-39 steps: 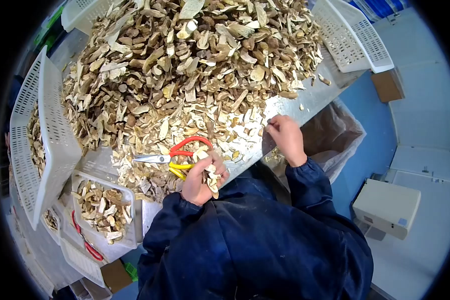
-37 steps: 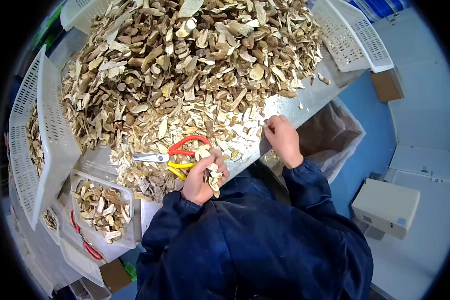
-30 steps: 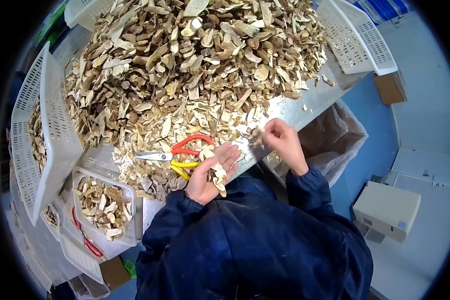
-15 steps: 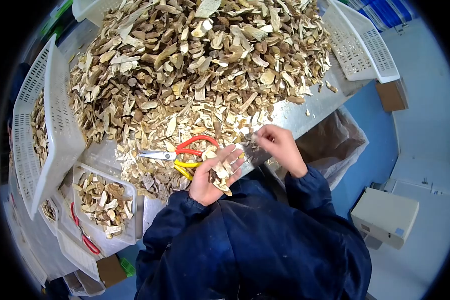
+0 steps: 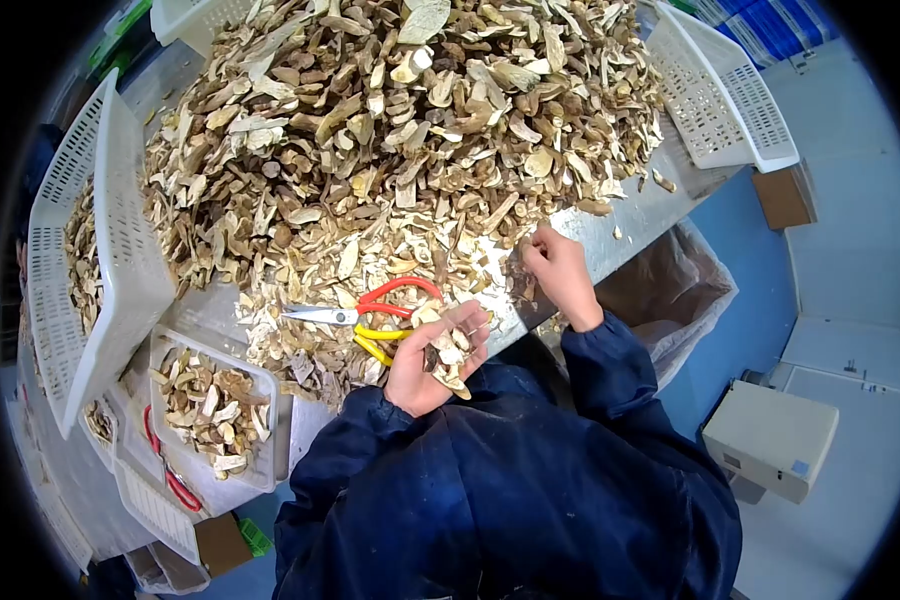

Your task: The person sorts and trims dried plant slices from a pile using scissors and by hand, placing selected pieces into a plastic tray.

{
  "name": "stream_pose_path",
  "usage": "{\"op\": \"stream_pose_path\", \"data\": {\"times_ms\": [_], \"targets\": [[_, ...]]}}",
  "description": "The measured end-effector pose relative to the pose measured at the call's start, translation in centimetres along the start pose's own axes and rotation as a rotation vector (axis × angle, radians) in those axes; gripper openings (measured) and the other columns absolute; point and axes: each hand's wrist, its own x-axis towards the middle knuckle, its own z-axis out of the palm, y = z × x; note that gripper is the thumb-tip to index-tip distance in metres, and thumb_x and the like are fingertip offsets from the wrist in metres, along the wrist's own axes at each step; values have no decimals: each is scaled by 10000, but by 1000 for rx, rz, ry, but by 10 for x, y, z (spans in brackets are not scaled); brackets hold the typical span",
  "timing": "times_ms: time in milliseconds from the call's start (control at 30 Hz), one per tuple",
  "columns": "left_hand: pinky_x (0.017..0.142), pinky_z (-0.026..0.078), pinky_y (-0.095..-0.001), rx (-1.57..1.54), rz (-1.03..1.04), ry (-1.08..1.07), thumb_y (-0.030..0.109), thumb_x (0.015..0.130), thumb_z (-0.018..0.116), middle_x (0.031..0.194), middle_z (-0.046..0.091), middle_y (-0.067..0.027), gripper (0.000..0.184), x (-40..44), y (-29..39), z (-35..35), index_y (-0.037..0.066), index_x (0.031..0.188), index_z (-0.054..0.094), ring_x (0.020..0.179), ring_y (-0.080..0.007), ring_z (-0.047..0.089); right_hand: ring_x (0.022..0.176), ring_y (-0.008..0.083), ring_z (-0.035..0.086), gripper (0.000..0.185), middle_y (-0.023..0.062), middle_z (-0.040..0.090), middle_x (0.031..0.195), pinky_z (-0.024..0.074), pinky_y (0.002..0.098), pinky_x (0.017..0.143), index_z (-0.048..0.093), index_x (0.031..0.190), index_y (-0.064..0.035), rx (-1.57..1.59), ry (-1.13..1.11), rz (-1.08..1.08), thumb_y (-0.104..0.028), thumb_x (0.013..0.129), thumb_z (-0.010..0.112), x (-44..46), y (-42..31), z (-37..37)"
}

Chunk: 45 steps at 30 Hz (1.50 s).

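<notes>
Several pale dried slices (image 5: 450,350) lie in my left hand (image 5: 425,365), palm up with its fingers curled round them. Beside that hand, scissors (image 5: 355,315) with one red and one yellow handle rest on the slices, blades pointing left. My right hand (image 5: 562,272) is at the table edge with thumb and forefinger pinched together, over small bits near the front of the pile; what is between the fingertips is too small to tell. A large heap of brown and cream dried slices (image 5: 390,150) covers the metal table (image 5: 610,235).
White perforated baskets stand at the left (image 5: 120,250) and upper right (image 5: 705,100). A tray (image 5: 270,440) of slices and red-handled scissors (image 5: 175,480) are at lower left. A lined bin (image 5: 695,290) stands below the table's right edge, with a white box (image 5: 770,435) farther right.
My left hand has opened somewhat from its closer grip and keeps the slices. My right hand dipped toward my left hand, then moved back up and right. The view has shifted slightly.
</notes>
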Motion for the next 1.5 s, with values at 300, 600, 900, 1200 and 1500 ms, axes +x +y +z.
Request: {"op": "stream_pose_path", "data": {"times_ms": [300,600,900,1200,1500], "targets": [[980,437,-432,-85,21,-54,238,952,447,1235,532,-103,341,1,0,-3,82,1251,501,1150,-272,512,606,365,614,256,179,615,645,482,424,542,578,869,-17,-199,237,-129,-254,817,659,7,-25,5],[1010,423,-445,-21,3,-1,254,968,419,1313,500,-125,414,1,-1,11,61,1332,440,1201,-294,497,551,27,515,129,-27,587,666,370,180,481,632,874,-23,516,-332,156,-147,872,597,-26,-28,-15],[1034,402,-465,-63,-10,-85,236,974,412,1250,534,-135,329,-3,-2,-6,48,1225,511,1184,-300,501,616,281,600,291,135,594,705,466,375,568,610,1044,-41,-267,303,-277,-181,796,672,28,-5,5],[994,443,-429,-81,-48,-48,230,963,434,1371,443,-175,337,-5,-3,10,8,1204,512,1288,-319,407,609,200,596,241,87,617,750,449,325,536,592,1049,-27,-64,166,-178,-97,820,612,12,15,-1],[1019,418,-453,-100,-70,-45,251,965,424,1399,435,-136,411,0,-4,12,72,1333,449,1314,-328,386,540,42,503,244,-8,591,750,353,176,461,595,1099,-3,699,-369,136,-76,866,583,-45,-39,-31]]}}
